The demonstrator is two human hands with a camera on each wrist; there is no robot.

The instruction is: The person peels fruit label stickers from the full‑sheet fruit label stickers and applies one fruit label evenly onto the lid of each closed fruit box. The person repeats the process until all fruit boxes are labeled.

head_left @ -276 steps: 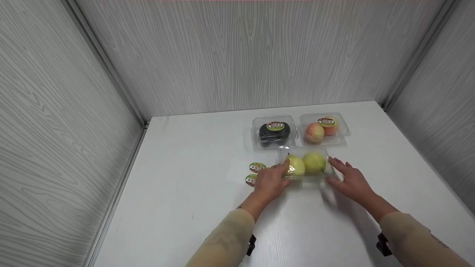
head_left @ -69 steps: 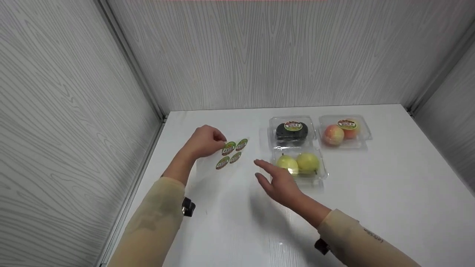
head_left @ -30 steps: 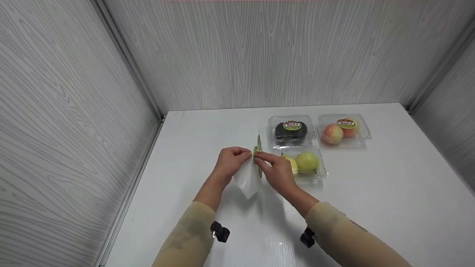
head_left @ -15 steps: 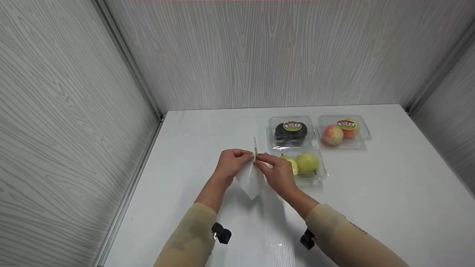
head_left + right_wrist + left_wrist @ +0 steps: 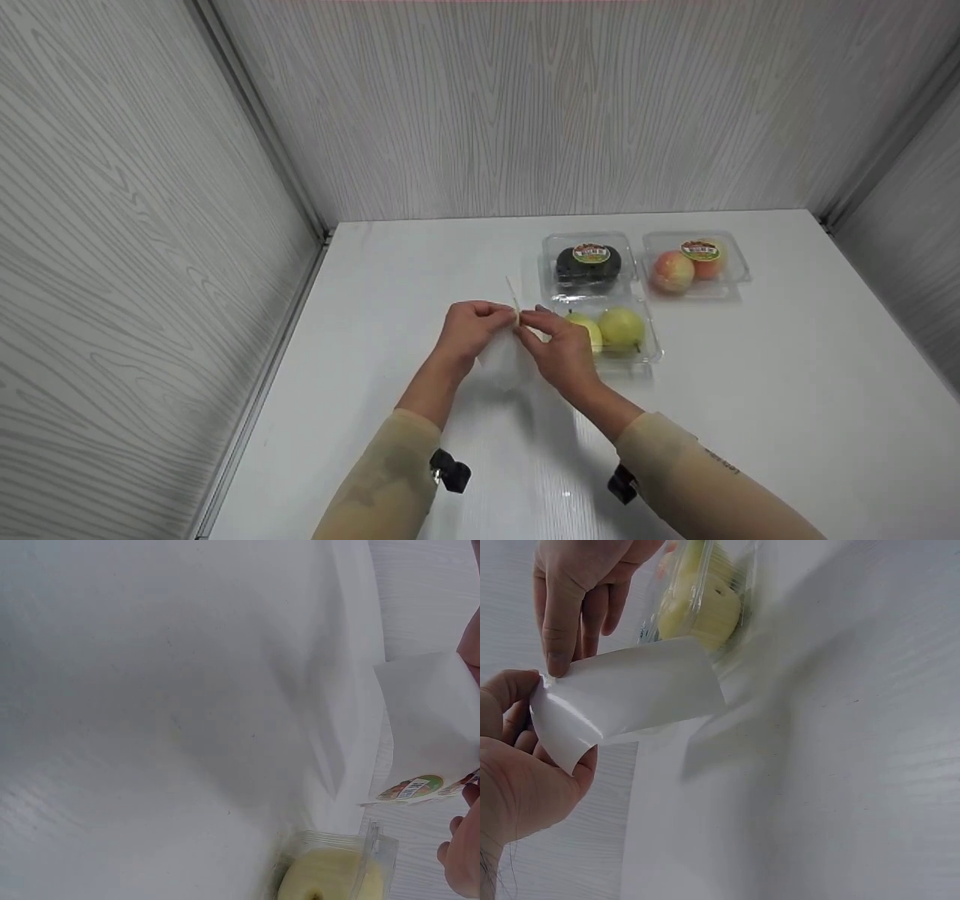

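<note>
My left hand (image 5: pixel 469 330) pinches a white sticker sheet (image 5: pixel 630 690), held up off the table and bent. Thumb and fingertips of my right hand (image 5: pixel 561 349) meet the same sheet at its upper edge, close to the left fingertips. In the right wrist view an oval fruit label (image 5: pixel 412 787) shows on the sheet, with part of another beside the right fingers. In the head view the sheet stands nearly edge-on. Just behind the right hand, a clear plastic box (image 5: pixel 649 360) holds two yellow-green pears (image 5: pixel 621 328), one partly covered by the hand.
Behind the pears stands a clear box (image 5: pixel 551 241) with dark fruit (image 5: pixel 589 274) and an oval label. To its right, another labelled box (image 5: pixel 739 262) holds peach-like fruit (image 5: pixel 673 271). Grey wood-grain panels (image 5: pixel 480 112) border the white table (image 5: pixel 375 285) at the back and sides.
Earlier both hands were at the pear box. Then the left hand held the sheet at left, and both hands came together on it. In the last second the sheet has tilted slightly.
</note>
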